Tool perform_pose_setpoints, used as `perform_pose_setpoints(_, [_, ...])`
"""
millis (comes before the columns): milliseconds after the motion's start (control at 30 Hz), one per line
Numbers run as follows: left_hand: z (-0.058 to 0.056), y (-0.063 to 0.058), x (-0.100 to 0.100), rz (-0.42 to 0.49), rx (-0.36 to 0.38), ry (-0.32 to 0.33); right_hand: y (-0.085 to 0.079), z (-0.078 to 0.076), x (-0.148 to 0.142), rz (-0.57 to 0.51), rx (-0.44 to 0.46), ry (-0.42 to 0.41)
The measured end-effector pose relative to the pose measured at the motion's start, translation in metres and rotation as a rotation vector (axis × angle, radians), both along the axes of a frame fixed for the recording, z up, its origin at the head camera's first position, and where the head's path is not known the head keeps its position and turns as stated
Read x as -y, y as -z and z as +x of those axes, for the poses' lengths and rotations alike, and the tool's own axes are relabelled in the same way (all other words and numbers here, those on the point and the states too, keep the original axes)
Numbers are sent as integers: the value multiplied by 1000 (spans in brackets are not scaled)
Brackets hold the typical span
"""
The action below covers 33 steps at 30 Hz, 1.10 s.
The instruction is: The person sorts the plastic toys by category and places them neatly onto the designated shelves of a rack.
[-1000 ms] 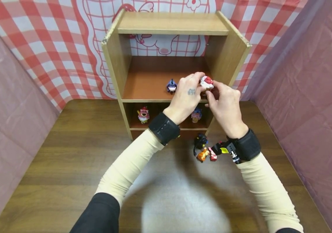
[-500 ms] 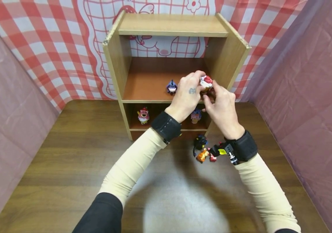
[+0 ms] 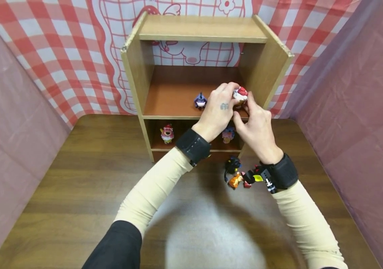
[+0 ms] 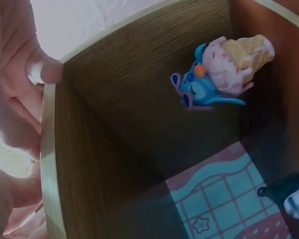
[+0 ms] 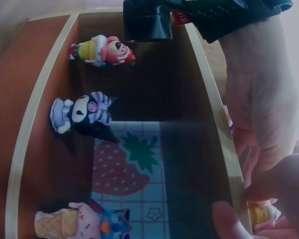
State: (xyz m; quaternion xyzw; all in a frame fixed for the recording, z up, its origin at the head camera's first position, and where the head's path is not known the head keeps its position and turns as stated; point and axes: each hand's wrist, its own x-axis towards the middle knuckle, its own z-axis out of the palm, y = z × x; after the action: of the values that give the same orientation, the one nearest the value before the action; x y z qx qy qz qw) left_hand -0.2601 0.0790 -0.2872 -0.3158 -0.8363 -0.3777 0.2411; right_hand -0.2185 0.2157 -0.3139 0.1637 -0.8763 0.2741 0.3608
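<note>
A small figurine with a white body and red top (image 3: pixel 240 94) is between both hands at the right end of the upper shelf, in the head view. My left hand (image 3: pixel 219 106) grips it from the left, back of the hand up. From the right, my right hand (image 3: pixel 256 123) pinches it with thumb and fingers. Its lower part is mostly hidden; a yellow bit of it (image 5: pixel 260 214) shows between the fingers in the right wrist view. Left of the hands, a blue donkey figurine (image 3: pixel 200 101) stands on the same shelf (image 3: pixel 169 99).
On the lower shelf stand a pink bear figurine (image 3: pixel 167 133), a black-hooded figurine (image 5: pixel 84 112) and a blue figurine with an ice-cream cone (image 4: pixel 214 74). A black figurine (image 3: pixel 233 164) and an orange one (image 3: pixel 235 181) lie on the table (image 3: pixel 93 179) below my right wrist.
My right hand has shifted slightly left and down, its thumb closer to the left hand. The left hand and figurine stay nearly in place.
</note>
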Motion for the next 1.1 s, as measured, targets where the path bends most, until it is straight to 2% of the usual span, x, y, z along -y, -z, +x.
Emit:
perform_pose_setpoints(200, [1,7,0,59,31,35,5,2,0,-51,9,-10])
perform_pose_setpoints(333, [2,11,0,102,87,53,7,4,0,-72,15,2])
perform_pose_setpoints(500, [3,12,0,126,118,47,7,4,-1,-93,9,-10])
perform_pose_setpoints(667, [2,12,1,142,83,35,6,2,0,-89,-4,-21])
perform_pose_setpoints(867, [4,18,0,123,-7,38,10,5,-1,-91,-17,1])
perform_pose_setpoints(1033, [8,25,1,127,-60,61,20,12,-3,-159,-35,-20])
perform_pose_setpoints(1100, [9,26,2,138,-75,70,25,14,-4,-204,-58,-59])
